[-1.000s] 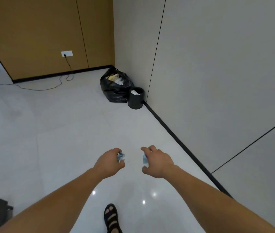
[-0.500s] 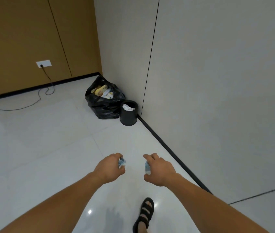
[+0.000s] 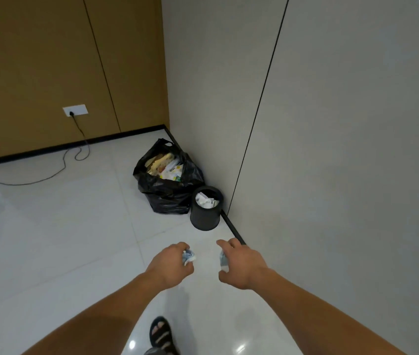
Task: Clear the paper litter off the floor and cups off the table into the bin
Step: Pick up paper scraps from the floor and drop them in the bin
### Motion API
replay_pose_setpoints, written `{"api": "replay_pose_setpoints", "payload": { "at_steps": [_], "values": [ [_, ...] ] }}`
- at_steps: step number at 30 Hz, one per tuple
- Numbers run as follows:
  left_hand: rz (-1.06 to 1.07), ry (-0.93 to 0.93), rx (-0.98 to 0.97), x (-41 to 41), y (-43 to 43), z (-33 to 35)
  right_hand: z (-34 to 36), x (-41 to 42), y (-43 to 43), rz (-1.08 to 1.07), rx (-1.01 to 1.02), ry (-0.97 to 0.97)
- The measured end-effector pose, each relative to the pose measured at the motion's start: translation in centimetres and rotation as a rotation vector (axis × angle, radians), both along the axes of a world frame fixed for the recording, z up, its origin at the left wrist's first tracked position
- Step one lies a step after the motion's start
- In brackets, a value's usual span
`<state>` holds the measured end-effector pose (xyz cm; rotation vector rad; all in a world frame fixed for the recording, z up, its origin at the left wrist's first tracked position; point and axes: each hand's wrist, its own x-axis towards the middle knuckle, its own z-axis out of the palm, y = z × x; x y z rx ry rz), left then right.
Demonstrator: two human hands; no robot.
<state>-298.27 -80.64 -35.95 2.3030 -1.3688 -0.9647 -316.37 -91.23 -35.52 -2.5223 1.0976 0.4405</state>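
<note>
Head view: my left grip [image 3: 170, 265] pinches one paper wad [image 3: 189, 257], my right grip [image 3: 241, 265] another; tossed from here, either could miss the narrow bin [image 3: 204, 219].

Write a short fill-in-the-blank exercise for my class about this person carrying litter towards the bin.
The left hand and the right hand each grip a crumpled paper wad, making ____ wads in all. The round bin beside the rubbish bag is coloured ____. The cable runs from the floor up to a white wall ____.
Missing words: two; black; socket.
</note>
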Motion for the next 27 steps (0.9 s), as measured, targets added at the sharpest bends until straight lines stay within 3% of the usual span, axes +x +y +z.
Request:
{"api": "replay_pose_setpoints", "payload": {
  "at_steps": [15, 22, 27],
  "values": [
    [-0.133, 0.021, 0.035, 16.6, -31.0, -3.3, -4.0, 16.3, -26.7, -0.144, 0.064, 0.011],
    [-0.070, 0.077, 0.125, 20.4, -44.1, -9.8, -11.3, 20.9, -40.8, -0.164, 0.164, 0.016],
    [-0.024, 0.131, 0.211, 22.8, -52.0, -18.1, -19.1, 24.2, -49.3, -0.238, 0.212, -0.016]
  ]
}}
